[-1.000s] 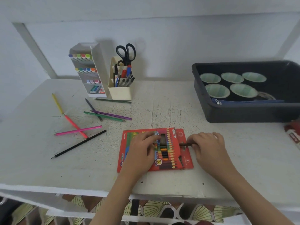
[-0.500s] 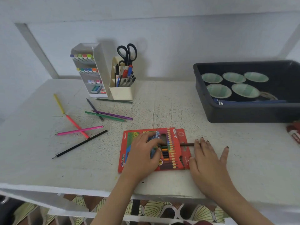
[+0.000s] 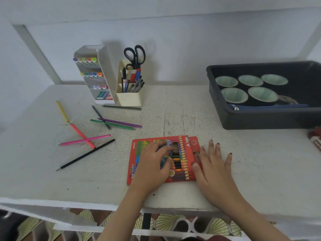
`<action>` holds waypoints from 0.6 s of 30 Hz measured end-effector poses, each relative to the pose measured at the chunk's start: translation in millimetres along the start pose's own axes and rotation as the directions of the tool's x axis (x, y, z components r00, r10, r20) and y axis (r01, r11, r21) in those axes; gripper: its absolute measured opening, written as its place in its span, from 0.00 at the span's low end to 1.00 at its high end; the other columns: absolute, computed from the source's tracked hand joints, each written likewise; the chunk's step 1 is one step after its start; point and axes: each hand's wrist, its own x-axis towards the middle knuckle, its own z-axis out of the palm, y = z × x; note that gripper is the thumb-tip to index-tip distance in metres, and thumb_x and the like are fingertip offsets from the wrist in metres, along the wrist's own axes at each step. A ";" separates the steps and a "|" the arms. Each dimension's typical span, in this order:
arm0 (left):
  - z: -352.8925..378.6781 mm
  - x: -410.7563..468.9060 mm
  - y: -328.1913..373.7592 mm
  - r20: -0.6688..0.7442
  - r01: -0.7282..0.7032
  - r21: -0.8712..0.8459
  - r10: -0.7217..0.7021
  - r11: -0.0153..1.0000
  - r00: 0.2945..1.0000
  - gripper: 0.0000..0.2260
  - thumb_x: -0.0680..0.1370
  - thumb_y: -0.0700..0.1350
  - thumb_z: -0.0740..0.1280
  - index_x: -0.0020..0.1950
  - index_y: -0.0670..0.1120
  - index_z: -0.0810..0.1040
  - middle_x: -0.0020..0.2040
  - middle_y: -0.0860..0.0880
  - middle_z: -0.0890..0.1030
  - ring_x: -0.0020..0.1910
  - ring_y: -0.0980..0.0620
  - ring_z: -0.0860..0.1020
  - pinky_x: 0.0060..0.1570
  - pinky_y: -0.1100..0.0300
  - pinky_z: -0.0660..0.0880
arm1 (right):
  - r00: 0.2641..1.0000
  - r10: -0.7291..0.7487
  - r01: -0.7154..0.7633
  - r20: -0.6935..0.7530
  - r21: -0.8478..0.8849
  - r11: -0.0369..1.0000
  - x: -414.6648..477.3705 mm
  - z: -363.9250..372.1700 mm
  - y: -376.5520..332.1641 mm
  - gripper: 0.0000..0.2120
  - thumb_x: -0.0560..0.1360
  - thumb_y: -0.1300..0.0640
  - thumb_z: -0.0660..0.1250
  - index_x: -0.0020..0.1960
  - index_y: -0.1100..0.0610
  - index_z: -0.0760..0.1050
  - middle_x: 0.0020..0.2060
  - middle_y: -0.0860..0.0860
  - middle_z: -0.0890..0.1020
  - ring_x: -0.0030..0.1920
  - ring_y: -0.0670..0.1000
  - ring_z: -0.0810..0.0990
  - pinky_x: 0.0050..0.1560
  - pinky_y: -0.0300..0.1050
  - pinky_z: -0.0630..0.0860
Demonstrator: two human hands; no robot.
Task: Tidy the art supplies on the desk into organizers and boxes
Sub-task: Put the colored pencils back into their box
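A white desk [image 3: 173,105] has a red pencil box [image 3: 137,153] lying flat near its front edge, with both hands at it.

The left hand [image 3: 152,164] holds the box from on top, with its fingers and thumb bent. The right hand [image 3: 213,169] lies flat with its fingers straight and spread wide; it holds nothing, and its thumb touches the right end of the box. Loose pencils lie to the left, well apart from the box: a yellow pencil [image 3: 62,111], a pink pencil [image 3: 85,140], a black pencil [image 3: 85,154], a green pencil [image 3: 112,124] and a purple pencil [image 3: 121,122]. At the back stand a white marker rack [image 3: 104,75] and a cream pen holder [image 3: 129,98] with black scissors [image 3: 134,55] in it. A dark bin [image 3: 260,119] sits on the right.
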 end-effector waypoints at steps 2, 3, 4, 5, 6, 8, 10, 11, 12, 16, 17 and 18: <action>0.3 -0.1 0.1 -0.002 0.002 0.000 -0.002 1.000 1.000 0.12 0.75 0.43 0.66 0.58 0.50 0.79 0.61 0.52 0.76 0.62 0.54 0.69 0.61 0.62 0.59 | 0.999 0.015 -0.015 0.041 -0.013 1.000 1.2 0.6 -0.3 0.30 0.79 0.40 0.39 0.77 0.49 0.39 0.74 0.50 0.32 0.68 0.49 0.23 0.63 0.52 0.21; 0.5 0.0 0.2 -0.003 0.003 0.000 -0.003 1.000 1.000 0.12 0.75 0.43 0.66 0.58 0.50 0.79 0.61 0.53 0.76 0.62 0.55 0.69 0.61 0.62 0.59 | 0.999 0.003 -0.002 0.049 -0.010 1.000 1.8 0.6 -0.6 0.29 0.79 0.39 0.39 0.77 0.48 0.39 0.73 0.49 0.30 0.68 0.49 0.22 0.62 0.52 0.19; 0.6 -0.1 0.3 -0.003 0.002 0.001 -0.002 1.000 1.000 0.12 0.75 0.43 0.67 0.58 0.50 0.79 0.61 0.53 0.75 0.62 0.55 0.68 0.61 0.63 0.58 | 0.999 -0.010 0.010 0.053 -0.002 1.000 1.9 0.7 -0.9 0.29 0.79 0.39 0.39 0.77 0.47 0.40 0.71 0.48 0.28 0.67 0.48 0.21 0.60 0.51 0.18; 0.7 -0.2 0.2 -0.005 0.000 0.002 0.000 1.000 1.000 0.13 0.75 0.43 0.67 0.59 0.50 0.78 0.61 0.53 0.75 0.62 0.55 0.68 0.61 0.63 0.58 | 0.998 -0.019 0.019 0.055 0.008 1.000 1.9 0.9 -1.2 0.29 0.79 0.40 0.39 0.77 0.47 0.41 0.71 0.47 0.28 0.67 0.47 0.21 0.59 0.50 0.17; 0.6 -0.2 -0.2 -0.006 -0.002 0.004 0.002 1.000 1.000 0.13 0.75 0.43 0.67 0.59 0.50 0.78 0.61 0.53 0.75 0.62 0.55 0.68 0.61 0.63 0.58 | 0.998 -0.023 0.022 0.057 0.022 1.000 2.2 1.5 -1.8 0.28 0.79 0.40 0.39 0.77 0.46 0.42 0.72 0.47 0.29 0.67 0.47 0.21 0.60 0.50 0.17; 0.6 -0.5 -0.8 -0.004 -0.004 0.005 0.004 1.000 1.000 0.13 0.75 0.44 0.66 0.59 0.50 0.78 0.61 0.53 0.75 0.62 0.55 0.68 0.61 0.63 0.58 | 0.997 -0.009 0.004 0.073 0.061 0.998 2.9 1.8 -1.8 0.27 0.79 0.40 0.39 0.77 0.45 0.44 0.74 0.48 0.32 0.67 0.46 0.22 0.63 0.52 0.20; 0.5 -0.2 -0.9 -0.007 -0.006 0.001 0.006 1.000 1.000 0.13 0.75 0.44 0.66 0.59 0.50 0.78 0.61 0.53 0.75 0.62 0.56 0.68 0.61 0.63 0.58 | 0.996 0.012 -0.020 0.086 0.099 0.995 4.8 -0.1 -1.3 0.27 0.79 0.40 0.39 0.77 0.44 0.45 0.75 0.49 0.34 0.68 0.46 0.23 0.64 0.52 0.22; 0.2 0.1 -0.4 -0.013 -0.005 -0.010 0.005 1.000 1.000 0.12 0.75 0.43 0.66 0.59 0.50 0.78 0.61 0.53 0.75 0.62 0.56 0.68 0.61 0.62 0.59 | 0.996 0.019 -0.028 0.083 0.108 0.994 5.7 -1.8 -1.1 0.28 0.78 0.39 0.38 0.77 0.44 0.45 0.75 0.49 0.34 0.68 0.45 0.24 0.64 0.52 0.22; -0.2 0.3 0.4 -0.025 -0.005 -0.031 0.004 1.000 1.000 0.12 0.75 0.42 0.66 0.58 0.49 0.79 0.61 0.53 0.76 0.62 0.56 0.68 0.61 0.61 0.61 | 0.997 0.028 -0.036 0.072 0.111 0.993 6.3 -3.6 -1.4 0.30 0.76 0.37 0.37 0.77 0.44 0.45 0.75 0.49 0.34 0.68 0.46 0.24 0.64 0.51 0.22; -8.3 -1.2 1.5 -0.120 -0.001 -0.151 -0.018 0.988 0.993 0.13 0.74 0.41 0.63 0.56 0.49 0.80 0.59 0.55 0.76 0.61 0.61 0.69 0.61 0.62 0.65 | 0.999 0.052 -0.049 -0.018 0.121 0.991 9.9 -8.9 -8.4 0.36 0.72 0.35 0.35 0.77 0.47 0.42 0.76 0.51 0.37 0.73 0.50 0.30 0.66 0.51 0.24; -11.7 -2.1 0.6 -0.139 0.005 -0.164 -0.028 0.986 0.990 0.13 0.73 0.42 0.62 0.55 0.50 0.80 0.59 0.57 0.75 0.61 0.63 0.68 0.61 0.65 0.64 | 0.998 0.038 -0.033 -0.043 0.121 0.992 11.5 -9.9 -10.6 0.34 0.74 0.36 0.37 0.77 0.47 0.43 0.76 0.51 0.39 0.74 0.51 0.31 0.66 0.51 0.25; -15.6 -3.0 -1.3 -0.156 0.010 -0.163 -0.036 0.987 0.987 0.13 0.73 0.42 0.62 0.55 0.51 0.80 0.58 0.58 0.75 0.60 0.65 0.67 0.61 0.67 0.63 | 0.998 0.012 -0.004 -0.068 0.115 0.993 13.8 -11.2 -13.6 0.31 0.76 0.37 0.40 0.77 0.47 0.45 0.77 0.51 0.40 0.74 0.51 0.33 0.66 0.51 0.25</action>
